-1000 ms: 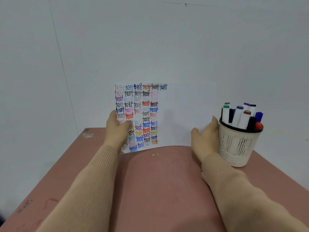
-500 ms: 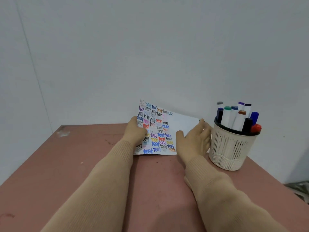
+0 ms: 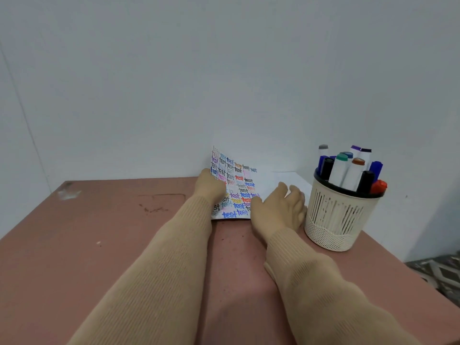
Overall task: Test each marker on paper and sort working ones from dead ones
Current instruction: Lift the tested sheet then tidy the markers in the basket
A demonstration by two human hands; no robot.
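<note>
2 hands meet the paper (image 3: 239,185): left hand (image 3: 209,188) seemingly pinches its raised 9 o'clock edge, right hand (image 3: 278,207) rests spread flat; markers (image 3: 339,170) stand in the cup (image 3: 336,220) at 3 o'clock.

We see two long sleeves, the left sleeve (image 3: 154,270) and the right sleeve (image 3: 311,282), both of one beige knit. Fine ribs run lengthwise along each, from the bottom edge of the view up to the wrist. There the knit narrows into a closer-ribbed band: the left cuff (image 3: 196,207) ends at the left hand (image 3: 209,188), the right cuff (image 3: 276,237) at the right hand (image 3: 278,207). The right sleeve bulges in a soft fold just behind its cuff. We cannot tell whether the hands wear anything.
</note>
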